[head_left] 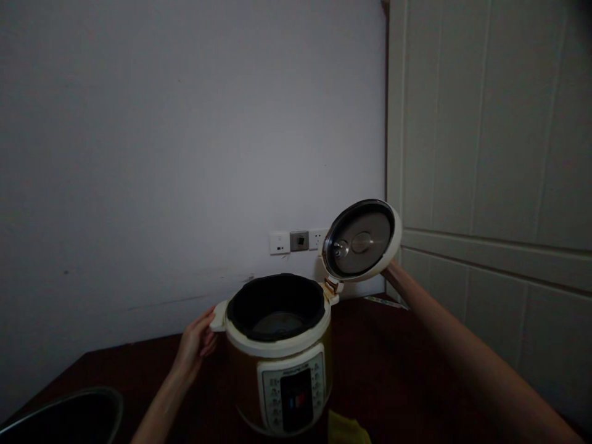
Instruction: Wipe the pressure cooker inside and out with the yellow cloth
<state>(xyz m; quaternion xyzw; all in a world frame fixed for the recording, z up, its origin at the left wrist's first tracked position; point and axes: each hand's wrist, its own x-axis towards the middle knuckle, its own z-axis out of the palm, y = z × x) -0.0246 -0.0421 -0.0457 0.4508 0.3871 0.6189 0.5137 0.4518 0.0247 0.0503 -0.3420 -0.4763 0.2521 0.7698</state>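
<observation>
A cream and gold electric pressure cooker [287, 376] stands on a dark wooden table [393, 370], its dark inner cavity [276, 308] showing. Its round lid [361, 240] is swung up and to the right on its hinge, metal underside facing me. My left hand [197, 342] rests against the cooker's left side, fingers curled next to the small side handle [218, 319]. My right hand [391, 271] reaches behind the raised lid; its fingers are hidden by the lid's rim.
A metal bowl [69, 416] sits at the table's near left corner. A yellow cloth [346, 428] lies in front of the cooker. Wall sockets [298, 240] sit on the white wall behind. A pale panelled door [499, 185] fills the right side.
</observation>
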